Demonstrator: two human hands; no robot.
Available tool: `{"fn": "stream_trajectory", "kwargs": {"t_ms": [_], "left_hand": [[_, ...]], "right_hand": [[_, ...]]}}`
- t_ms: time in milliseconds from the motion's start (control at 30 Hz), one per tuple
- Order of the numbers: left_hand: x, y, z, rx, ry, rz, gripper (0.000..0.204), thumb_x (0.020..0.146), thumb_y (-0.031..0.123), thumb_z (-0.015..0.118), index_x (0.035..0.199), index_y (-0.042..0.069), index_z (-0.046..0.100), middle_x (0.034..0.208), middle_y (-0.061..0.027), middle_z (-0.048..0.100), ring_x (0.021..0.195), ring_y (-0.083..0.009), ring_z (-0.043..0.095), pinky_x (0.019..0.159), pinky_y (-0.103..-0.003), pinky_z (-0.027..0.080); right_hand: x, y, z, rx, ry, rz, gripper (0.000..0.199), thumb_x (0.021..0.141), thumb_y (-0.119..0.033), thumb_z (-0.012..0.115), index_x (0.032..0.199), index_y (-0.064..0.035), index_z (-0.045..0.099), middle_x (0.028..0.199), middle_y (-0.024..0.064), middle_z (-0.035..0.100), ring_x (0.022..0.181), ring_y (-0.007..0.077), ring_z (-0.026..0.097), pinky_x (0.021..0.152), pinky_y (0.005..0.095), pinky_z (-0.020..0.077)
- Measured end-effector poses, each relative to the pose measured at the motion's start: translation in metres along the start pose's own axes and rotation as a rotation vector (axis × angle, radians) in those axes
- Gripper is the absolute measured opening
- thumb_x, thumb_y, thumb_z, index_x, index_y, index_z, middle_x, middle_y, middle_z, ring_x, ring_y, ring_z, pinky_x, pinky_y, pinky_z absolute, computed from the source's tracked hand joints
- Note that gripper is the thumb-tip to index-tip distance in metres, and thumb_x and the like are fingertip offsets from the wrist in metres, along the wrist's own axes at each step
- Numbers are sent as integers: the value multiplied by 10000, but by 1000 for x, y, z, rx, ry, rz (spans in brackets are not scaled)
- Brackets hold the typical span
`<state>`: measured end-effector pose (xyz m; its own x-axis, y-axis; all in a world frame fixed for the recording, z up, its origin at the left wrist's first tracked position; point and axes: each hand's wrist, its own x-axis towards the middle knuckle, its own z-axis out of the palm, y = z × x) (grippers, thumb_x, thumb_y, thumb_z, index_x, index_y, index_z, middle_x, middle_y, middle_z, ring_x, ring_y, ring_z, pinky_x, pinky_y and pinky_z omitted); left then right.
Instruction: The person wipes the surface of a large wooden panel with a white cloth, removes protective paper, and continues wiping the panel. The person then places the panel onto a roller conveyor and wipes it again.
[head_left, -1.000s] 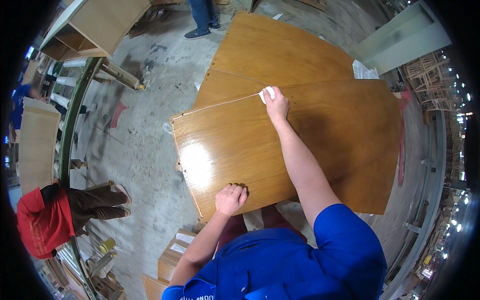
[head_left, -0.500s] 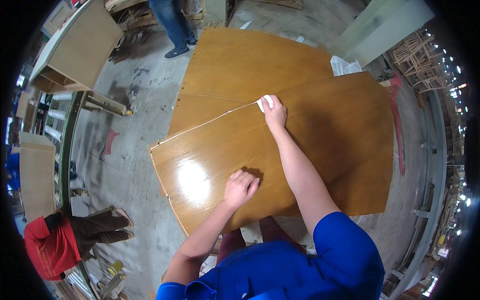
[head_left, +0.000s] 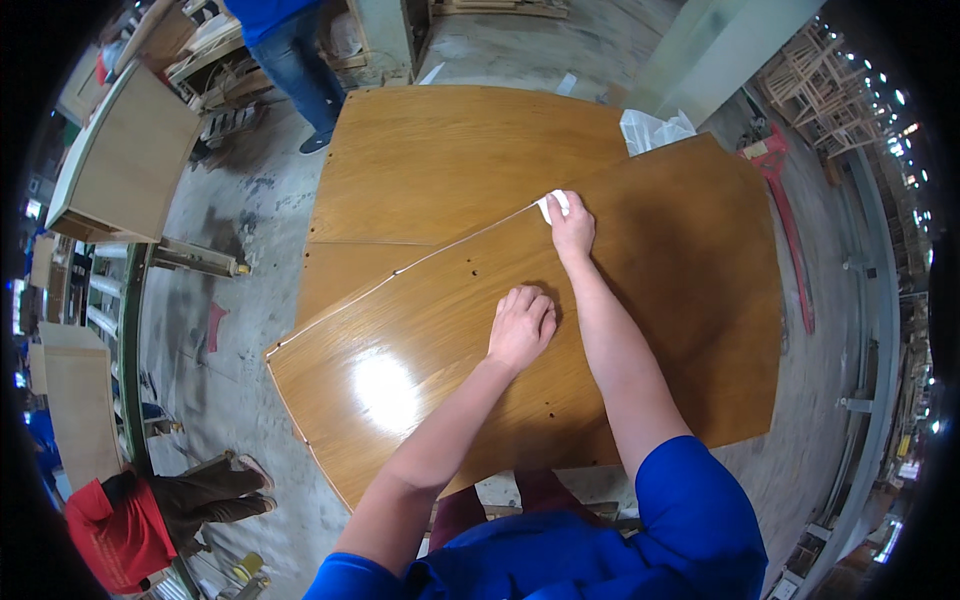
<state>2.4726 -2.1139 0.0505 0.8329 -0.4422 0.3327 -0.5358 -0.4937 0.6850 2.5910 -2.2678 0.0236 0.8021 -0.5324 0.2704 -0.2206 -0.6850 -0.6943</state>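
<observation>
I'm pressing my right hand (head_left: 572,226) w/ a small white pad (head_left: 552,205) pinched under the fingertips at the far edge of the top wood panel (head_left: 640,330) — the glossy brown one lying skewed over a second panel (head_left: 450,160). My left hand (head_left: 520,326) is lying flat, fingers together, palm down near the panel's middle, holding nothing. Risk as I see it: I'm leaning far out, so the top panel may be sliding on the lower one if I'm pushing sideways. The pad's at the very edge — it could be slipping off, and my fingers catching the sharp rim.
</observation>
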Motion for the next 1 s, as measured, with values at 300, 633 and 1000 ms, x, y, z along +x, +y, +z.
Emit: {"fn": "stream_trajectory", "kwargs": {"t_ms": [300,633,1000], "left_hand": [[27,4,53,329,15,-111,342,813,222,525,1134,109,552,1249,-95,479,1231,-298,381,1040,-443,271],[30,9,54,417,-74,-125,371,817,231,504,1173,132,526,1269,-95,458,1250,-302,353,1046,-461,253],[32,8,58,494,-135,-153,390,799,245,512,1171,131,532,1279,-93,452,1255,-313,350,1039,-481,255]], "right_hand": [[9,11,-4,38,-114,-72,341,842,-417,566,987,-113,620,843,173,660,794,364,633,689,460,492],[46,37,-20,60,-83,-79,311,842,-390,580,953,-101,615,825,160,659,770,356,634,670,445,496],[118,98,-55,10,57,-2,348,834,-410,577,972,-94,626,861,172,658,799,356,633,697,447,494]]}}
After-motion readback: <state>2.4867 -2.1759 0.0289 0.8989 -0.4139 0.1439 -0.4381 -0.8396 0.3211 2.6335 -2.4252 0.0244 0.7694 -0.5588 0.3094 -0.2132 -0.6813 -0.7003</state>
